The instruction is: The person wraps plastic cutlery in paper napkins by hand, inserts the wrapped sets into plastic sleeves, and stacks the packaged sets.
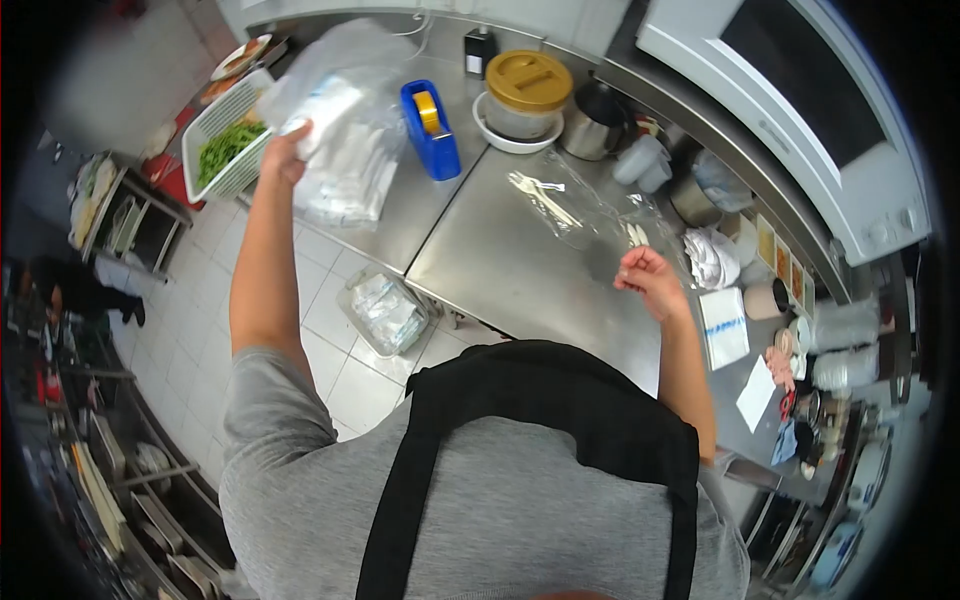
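My left hand (285, 157), at the upper left, grips the edge of a clear plastic bag (345, 150) with white packets inside. The bag hangs over the steel counter's left end, and my fingertips are partly hidden by it. Over the counter's right part is my right hand (652, 284), fingers curled together; I cannot make out whether anything thin is between them. Just beyond it lies a clear plastic wrapper (640, 215) with pale cutlery. Further left, another clear bag (550, 205) holds pale plastic cutlery.
A blue tape dispenser (432, 135) stands beside the bag. Behind are a gold-lidded tub (525, 95) and a kettle (592, 122). A basket of greens (190, 150) sits left. On the floor is a bin of packets (387, 315). White napkins (723, 327) lie right.
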`<control>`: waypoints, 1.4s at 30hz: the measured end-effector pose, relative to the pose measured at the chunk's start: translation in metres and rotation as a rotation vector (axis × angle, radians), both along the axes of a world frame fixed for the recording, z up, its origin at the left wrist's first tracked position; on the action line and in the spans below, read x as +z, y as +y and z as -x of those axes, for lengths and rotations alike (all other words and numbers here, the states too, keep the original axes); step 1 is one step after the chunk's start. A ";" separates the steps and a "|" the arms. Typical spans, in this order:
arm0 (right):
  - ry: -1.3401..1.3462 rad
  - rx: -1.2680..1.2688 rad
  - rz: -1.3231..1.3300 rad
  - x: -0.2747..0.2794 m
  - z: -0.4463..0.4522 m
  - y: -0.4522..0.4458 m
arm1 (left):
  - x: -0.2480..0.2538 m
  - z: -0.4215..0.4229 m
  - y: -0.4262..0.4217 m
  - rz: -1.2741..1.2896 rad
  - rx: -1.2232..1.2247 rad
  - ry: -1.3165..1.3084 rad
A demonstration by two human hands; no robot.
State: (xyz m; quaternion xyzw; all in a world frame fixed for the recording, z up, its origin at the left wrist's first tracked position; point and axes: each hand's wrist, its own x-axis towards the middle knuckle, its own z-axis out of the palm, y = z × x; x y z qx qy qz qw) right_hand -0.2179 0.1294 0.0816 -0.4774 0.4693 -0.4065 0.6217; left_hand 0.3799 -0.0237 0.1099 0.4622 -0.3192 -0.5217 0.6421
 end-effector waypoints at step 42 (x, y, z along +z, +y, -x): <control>0.090 -1.487 1.110 0.130 0.471 0.316 | -0.068 0.381 0.172 0.309 1.048 -1.456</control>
